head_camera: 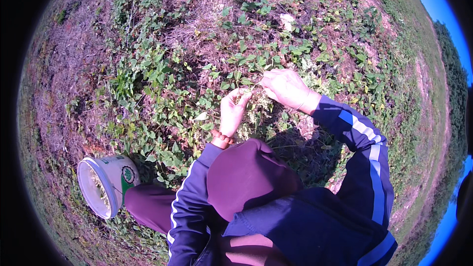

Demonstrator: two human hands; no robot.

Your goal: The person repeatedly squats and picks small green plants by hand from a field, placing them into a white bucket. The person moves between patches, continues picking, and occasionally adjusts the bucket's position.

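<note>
My left hand [233, 110], with a brown bead bracelet [223, 137] at the wrist, pinches a thin green vine stem between thumb and fingers. Close beside it on the right, my right hand [286, 88] has its fingers closed on the same leafy vine [255, 85]; the exact grip is partly hidden. Pale flower clusters [260, 107] hang just below the two hands. More pale blossoms [314, 79] show among the leaves to the right of my right wrist.
A white plastic bucket [127, 166] with a green leaf emblem leans by my knee [151, 205], and pale flower clusters [101, 190] lie inside. Low heart-leaved vines [159, 70] and dry grass [70, 66] cover the ground. Trees [454, 92] stand at the far right.
</note>
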